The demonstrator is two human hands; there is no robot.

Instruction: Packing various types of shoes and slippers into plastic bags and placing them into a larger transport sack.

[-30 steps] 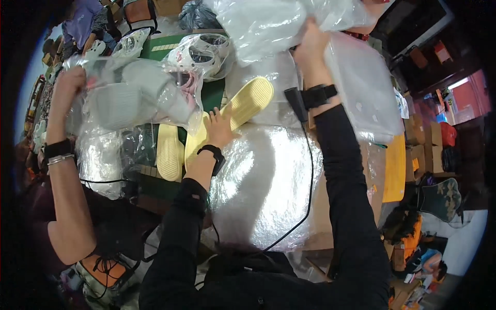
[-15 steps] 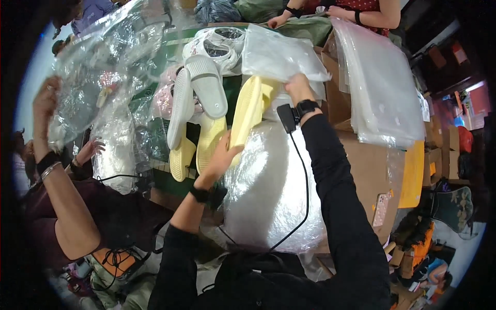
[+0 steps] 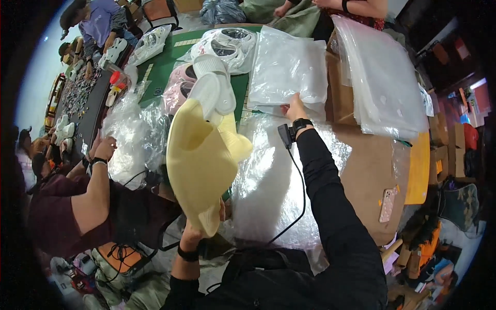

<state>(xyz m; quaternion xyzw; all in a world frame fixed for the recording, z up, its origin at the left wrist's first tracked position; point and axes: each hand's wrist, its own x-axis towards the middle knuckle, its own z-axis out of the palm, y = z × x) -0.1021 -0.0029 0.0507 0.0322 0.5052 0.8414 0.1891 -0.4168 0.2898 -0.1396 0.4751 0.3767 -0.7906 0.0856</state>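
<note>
In my left hand [image 3: 195, 231] I grip a pale yellow slide sandal [image 3: 199, 160], raised close to me with its broad sole toward the camera. Behind it another yellow slide [image 3: 236, 142] shows partly; whether it rests on the pile or is held too, I cannot tell. My right hand [image 3: 294, 109] pinches the near edge of a stack of clear plastic bags [image 3: 289, 67]. Pale grey slides [image 3: 222, 85] lie beyond the yellow ones. Beside them are bagged white clogs [image 3: 227, 46] and pink clogs [image 3: 178, 88].
A shiny plastic sheet [image 3: 268, 191] covers the table before me. More clear bags [image 3: 382, 77] hang over a cardboard box [image 3: 338, 98] at right. A phone [image 3: 387, 205] lies on the cardboard. At left a co-worker's hands [image 3: 105, 149] handle crumpled plastic [image 3: 126, 134].
My left hand has drawn the yellow slide toward me and up, turning it. My right hand has shifted slightly nearer with the bags' edge. The co-worker's raised plastic has come down.
</note>
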